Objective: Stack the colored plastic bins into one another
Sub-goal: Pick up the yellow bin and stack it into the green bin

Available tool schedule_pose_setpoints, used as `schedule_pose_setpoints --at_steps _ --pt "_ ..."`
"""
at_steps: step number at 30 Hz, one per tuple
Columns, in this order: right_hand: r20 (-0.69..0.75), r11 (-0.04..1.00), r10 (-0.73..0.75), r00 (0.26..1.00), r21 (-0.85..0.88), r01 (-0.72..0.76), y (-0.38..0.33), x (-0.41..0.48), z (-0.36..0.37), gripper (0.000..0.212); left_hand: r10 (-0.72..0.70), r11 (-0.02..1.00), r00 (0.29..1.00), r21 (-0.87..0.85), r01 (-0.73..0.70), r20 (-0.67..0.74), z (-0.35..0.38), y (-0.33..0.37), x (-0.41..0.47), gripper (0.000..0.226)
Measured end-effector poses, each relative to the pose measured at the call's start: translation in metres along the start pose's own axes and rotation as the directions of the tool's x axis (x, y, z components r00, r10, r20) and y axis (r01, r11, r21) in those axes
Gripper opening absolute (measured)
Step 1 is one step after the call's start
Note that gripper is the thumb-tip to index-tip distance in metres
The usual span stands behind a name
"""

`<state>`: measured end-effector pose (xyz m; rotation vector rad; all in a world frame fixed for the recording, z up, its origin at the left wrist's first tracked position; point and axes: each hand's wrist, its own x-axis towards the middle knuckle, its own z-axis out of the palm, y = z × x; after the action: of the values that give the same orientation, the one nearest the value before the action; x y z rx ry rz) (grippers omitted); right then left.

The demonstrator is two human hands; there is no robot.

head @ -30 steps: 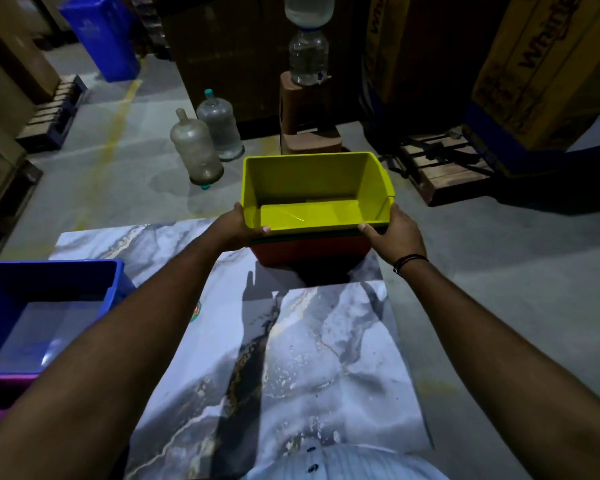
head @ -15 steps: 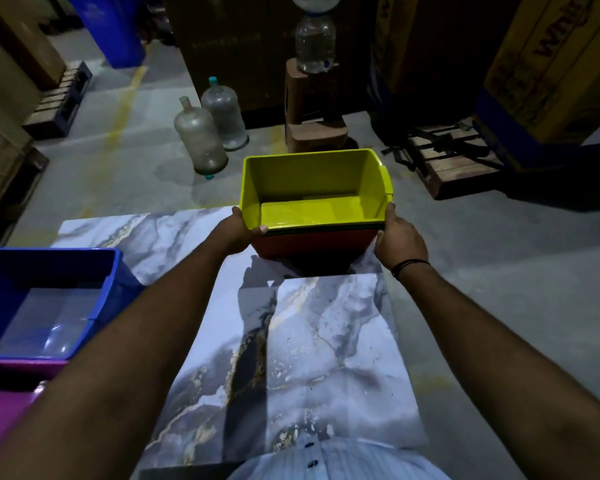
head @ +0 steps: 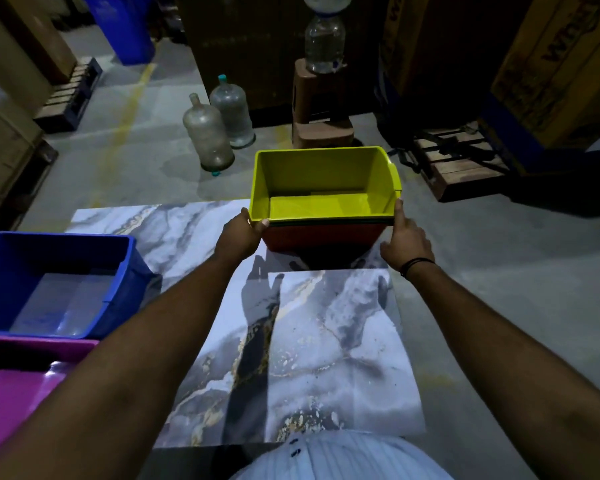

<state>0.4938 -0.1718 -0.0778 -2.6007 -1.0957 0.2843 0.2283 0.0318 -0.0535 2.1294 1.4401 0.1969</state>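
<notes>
Yellow bin point(head: 321, 183) covers most of the red bin point(head: 321, 239) nested under it, only its front wall shows. Purple bin point(head: 11, 389) and blue bin point(head: 54, 285) run off the left edge.

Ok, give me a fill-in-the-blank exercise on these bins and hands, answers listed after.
1. The yellow bin sits nested inside a ____ bin.
2. The left hand grips the yellow bin's near-left ____.
3. On the left, the blue bin sits just beyond a ____ bin.
4. The right hand wears a black band at the ____.

Missing words: red; corner; purple; wrist
</notes>
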Motion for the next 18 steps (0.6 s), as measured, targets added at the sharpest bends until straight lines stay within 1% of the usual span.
schedule_pose_setpoints --at_steps 2,3,5,7,9,13,18 --pt "-0.072 0.997 0.038 0.997 -0.06 -0.043 -0.007 -0.01 0.005 0.093 -0.003 0.999 0.998 -0.047 0.0 -0.063 -0.004 -0.013 -0.013 0.076" --pt "-0.123 0.996 0.033 0.992 -0.077 -0.043 -0.012 -0.017 0.008 0.093 0.003 0.997 0.995 -0.078 -0.01 -0.098 -0.006 -0.022 -0.019 0.077" --pt "-0.198 0.996 -0.021 0.98 -0.09 0.003 -0.03 -0.031 0.015 0.095 0.025 0.991 0.984 -0.128 -0.047 -0.175 -0.01 -0.04 -0.03 0.073" --pt "-0.224 0.99 -0.118 0.967 -0.106 0.096 -0.051 -0.044 0.023 0.093 0.05 0.984 0.972 -0.153 -0.087 -0.232 -0.016 -0.055 -0.041 0.064" --pt "-0.206 0.974 -0.213 0.955 -0.127 0.19 -0.075 -0.055 0.032 0.089 0.085 0.98 0.962 -0.15 -0.128 -0.261 -0.024 -0.068 -0.054 0.056" --pt "-0.166 0.938 -0.339 0.926 -0.138 0.318 -0.125 -0.073 0.052 0.082 0.156 0.981 0.945 -0.064 -0.182 -0.286 -0.046 -0.089 -0.074 0.043" --pt "-0.092 0.868 -0.49 0.867 -0.141 0.475 -0.184 -0.097 0.076 0.076 0.131 0.985 0.94 -0.067 -0.16 -0.314 -0.071 -0.125 -0.093 0.035"
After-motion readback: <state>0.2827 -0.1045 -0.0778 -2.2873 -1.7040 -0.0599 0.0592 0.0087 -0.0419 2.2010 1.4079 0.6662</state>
